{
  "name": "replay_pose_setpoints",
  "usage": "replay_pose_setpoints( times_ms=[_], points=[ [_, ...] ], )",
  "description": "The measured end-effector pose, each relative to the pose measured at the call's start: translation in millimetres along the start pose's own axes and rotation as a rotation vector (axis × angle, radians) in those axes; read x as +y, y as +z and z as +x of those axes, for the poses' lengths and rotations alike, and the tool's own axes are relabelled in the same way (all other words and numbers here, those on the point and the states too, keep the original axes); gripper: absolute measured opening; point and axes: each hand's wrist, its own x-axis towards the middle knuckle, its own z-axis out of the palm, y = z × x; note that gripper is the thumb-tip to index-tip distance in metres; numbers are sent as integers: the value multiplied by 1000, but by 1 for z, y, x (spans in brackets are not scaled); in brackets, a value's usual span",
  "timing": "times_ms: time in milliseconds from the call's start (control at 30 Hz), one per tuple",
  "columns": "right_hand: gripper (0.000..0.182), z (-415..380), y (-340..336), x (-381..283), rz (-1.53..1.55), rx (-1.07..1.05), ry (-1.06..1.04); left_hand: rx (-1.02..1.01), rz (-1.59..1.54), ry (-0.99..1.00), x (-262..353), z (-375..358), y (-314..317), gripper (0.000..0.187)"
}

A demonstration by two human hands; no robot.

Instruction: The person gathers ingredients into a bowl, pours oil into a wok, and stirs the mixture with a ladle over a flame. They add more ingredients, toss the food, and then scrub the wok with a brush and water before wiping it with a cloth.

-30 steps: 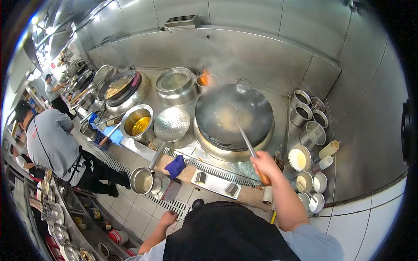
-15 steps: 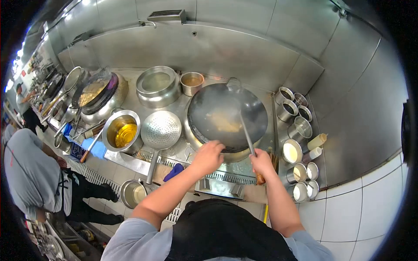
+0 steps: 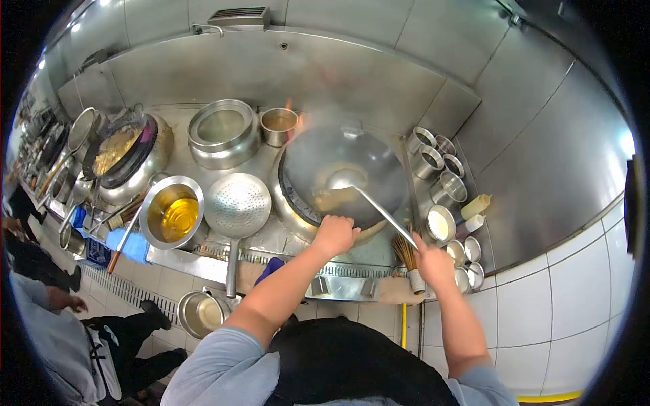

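Observation:
My left hand [image 3: 336,235] is closed at the near rim of a large dark wok [image 3: 379,159], apparently around its near ear, which the fingers hide. The wok tilts on the burner, with steam over it and a little light brown food [image 3: 332,201] low inside. In my right hand [image 3: 433,264] is the handle of a metal ladle [image 3: 386,215]. The ladle's bowl is inside the wok, above the food. Just left of my right hand lies a bamboo wok brush [image 3: 405,254]. Flame [image 3: 292,122] shows at the wok's back left.
Left of the wok are a perforated strainer [image 3: 237,203], a pot of yellow oil [image 3: 181,218] and a lidded-looking steel pot [image 3: 223,135]. Several seasoning tins [image 3: 448,189] and squeeze bottles [image 3: 475,206] line the right side. A co-worker [image 3: 47,338] stands at lower left.
The wok has shifted and tilted, and flame has appeared behind it. My right hand has moved right and down, with the ladle's bowl now plainly in sight. The camera has turned slightly right.

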Motion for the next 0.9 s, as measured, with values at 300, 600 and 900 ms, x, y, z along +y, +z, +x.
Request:
replay_pose_setpoints(
  times_ms=[300,600,900],
  points=[
    [45,-17,74,75,600,334,-44,36,-26,-30,9,-1,-6,34],
    [8,97,5,115,1422,146,264,-11,70,-98,23,1,-18,39],
    [5,296,40,218,1111,140,335,-38,82,-230,41,7,-26,38]
  ],
)
